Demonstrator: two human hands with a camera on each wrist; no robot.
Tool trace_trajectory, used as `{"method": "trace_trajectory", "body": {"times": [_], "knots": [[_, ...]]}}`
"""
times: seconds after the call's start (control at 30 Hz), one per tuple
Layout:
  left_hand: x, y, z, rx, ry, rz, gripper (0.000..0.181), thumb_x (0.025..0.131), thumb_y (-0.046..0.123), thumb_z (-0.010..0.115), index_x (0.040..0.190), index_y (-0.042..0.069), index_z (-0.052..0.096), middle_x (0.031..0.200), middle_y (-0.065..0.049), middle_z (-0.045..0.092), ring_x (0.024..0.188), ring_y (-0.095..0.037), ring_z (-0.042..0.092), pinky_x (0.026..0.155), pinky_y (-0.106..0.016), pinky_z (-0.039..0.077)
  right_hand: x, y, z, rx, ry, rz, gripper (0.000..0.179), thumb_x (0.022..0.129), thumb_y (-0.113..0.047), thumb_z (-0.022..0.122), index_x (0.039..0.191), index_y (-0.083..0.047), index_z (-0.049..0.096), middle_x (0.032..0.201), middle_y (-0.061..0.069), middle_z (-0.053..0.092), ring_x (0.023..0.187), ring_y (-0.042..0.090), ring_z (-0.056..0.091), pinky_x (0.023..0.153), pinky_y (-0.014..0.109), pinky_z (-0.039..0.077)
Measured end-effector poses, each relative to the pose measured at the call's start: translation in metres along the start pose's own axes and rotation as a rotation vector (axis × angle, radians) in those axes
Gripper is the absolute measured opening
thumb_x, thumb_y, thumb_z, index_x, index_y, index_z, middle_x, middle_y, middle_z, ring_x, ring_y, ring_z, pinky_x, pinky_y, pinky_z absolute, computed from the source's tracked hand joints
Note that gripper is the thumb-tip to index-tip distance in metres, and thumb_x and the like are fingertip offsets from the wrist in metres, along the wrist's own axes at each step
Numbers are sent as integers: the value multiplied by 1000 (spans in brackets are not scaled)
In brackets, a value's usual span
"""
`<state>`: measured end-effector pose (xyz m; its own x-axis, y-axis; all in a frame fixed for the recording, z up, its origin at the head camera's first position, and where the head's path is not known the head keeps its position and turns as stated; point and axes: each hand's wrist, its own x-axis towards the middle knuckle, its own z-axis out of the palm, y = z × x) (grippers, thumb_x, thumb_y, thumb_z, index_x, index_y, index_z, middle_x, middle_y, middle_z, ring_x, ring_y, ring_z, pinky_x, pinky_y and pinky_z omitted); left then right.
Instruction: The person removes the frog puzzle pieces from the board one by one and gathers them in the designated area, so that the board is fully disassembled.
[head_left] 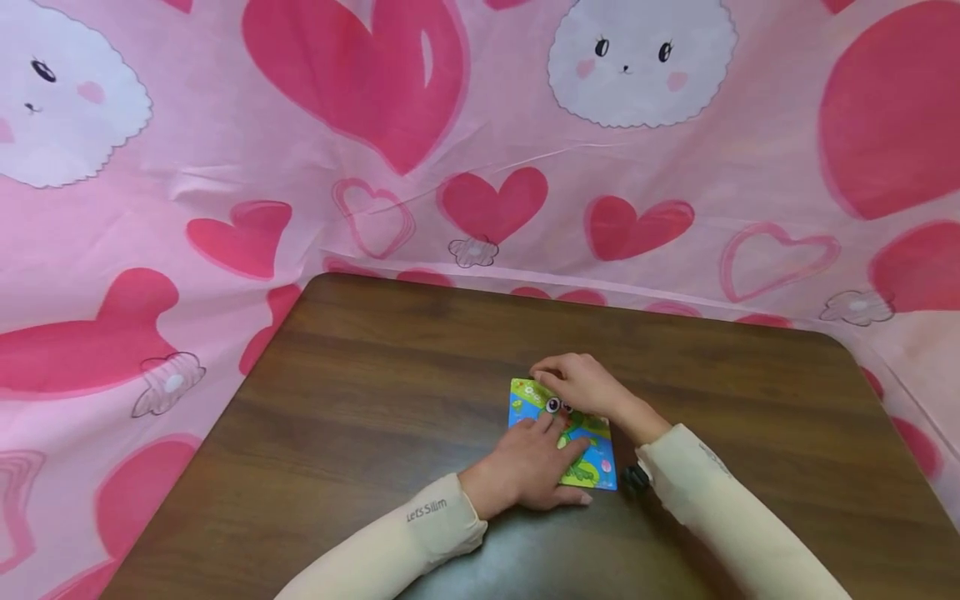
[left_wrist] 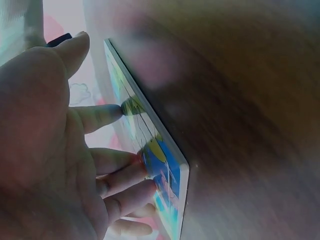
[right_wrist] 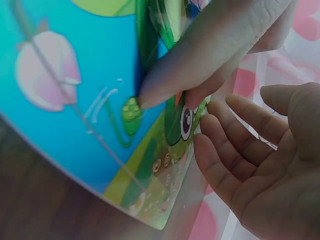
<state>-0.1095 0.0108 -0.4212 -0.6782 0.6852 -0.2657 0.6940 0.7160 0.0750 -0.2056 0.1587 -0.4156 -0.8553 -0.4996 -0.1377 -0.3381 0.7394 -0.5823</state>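
A flat, square jigsaw puzzle board (head_left: 602, 458) with a cartoon frog on blue and green lies on the brown table. My left hand (head_left: 528, 467) rests on its face with spread fingers, covering part of the frog. In the left wrist view, those fingertips touch the picture, and the board's pale thick edge (left_wrist: 184, 175) shows. My right hand (head_left: 585, 385) is at the board's far edge, fingers loosely bent. The right wrist view has its fingertips (right_wrist: 202, 142) against that edge beside the frog's eye (right_wrist: 187, 122); thin seams cross the picture.
The dark wood-grain table (head_left: 375, 400) extends around the board on all sides. Behind and to the left hangs a pink cloth (head_left: 510, 125) with hearts and white faces, close to the table's edges. A small black object (head_left: 636, 477) sits at the right sleeve's cuff.
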Motion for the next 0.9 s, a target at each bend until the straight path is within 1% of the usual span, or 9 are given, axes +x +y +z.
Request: {"method": "trace_trajectory", "body": {"times": [0.1,0.27,0.4,0.5,0.6,0.7,0.8,0.9], "knots": [[-1,0,-1,-11,-10,7,77,93,78,41,158,36,33,167,-7,29,155,-21,24,115,-36,38,3,-3,-1,3,-14,-3,32,104,-28,57,125,-9,72,115,6,76,82,12,62,85,40,53],[-2,1,-2,-27,-32,6,85,89,82,44,158,36,31,167,-5,25,155,-22,22,116,-38,37,7,-7,-2,-7,-33,-5,32,104,-27,56,124,-8,72,114,6,76,77,12,59,82,37,50],[-2,3,-3,-51,-53,-8,87,87,84,44,159,37,29,168,-5,22,155,-22,21,117,-40,36,11,-9,-2,-12,-38,-5,29,104,-26,56,117,-9,76,100,1,76,71,11,54,77,33,47],[-2,3,-3,-78,-67,-22,88,86,84,45,159,38,27,169,-4,20,156,-22,19,118,-42,35,13,-10,-2,-6,-49,0,28,104,-26,55,112,-9,77,85,0,73,66,11,51,73,32,46],[-2,4,-2,-106,-73,-34,89,86,84,46,159,38,27,170,-4,19,157,-24,18,119,-44,34,15,-12,-2,-8,-60,6,28,104,-26,55,110,-10,78,77,0,70,61,11,49,72,31,46],[-2,6,-3,-111,-72,-41,90,85,85,46,159,38,28,169,-5,20,157,-26,18,119,-44,34,17,-13,-2,-28,-58,-3,29,104,-26,55,108,-10,78,77,-2,71,62,9,51,73,32,48],[-2,7,-3,-90,-62,-47,90,84,86,47,158,37,31,168,-7,23,156,-27,20,118,-43,35,19,-13,-1,-48,-55,-18,29,104,-26,55,107,-10,79,79,-2,73,62,8,54,75,33,50],[-1,7,-5,-70,-51,-52,90,83,86,47,157,37,33,167,-8,25,155,-26,23,117,-41,36,21,-14,-1,-56,-60,-19,29,104,-26,55,103,-9,79,79,-1,73,62,9,55,75,34,50]]}}
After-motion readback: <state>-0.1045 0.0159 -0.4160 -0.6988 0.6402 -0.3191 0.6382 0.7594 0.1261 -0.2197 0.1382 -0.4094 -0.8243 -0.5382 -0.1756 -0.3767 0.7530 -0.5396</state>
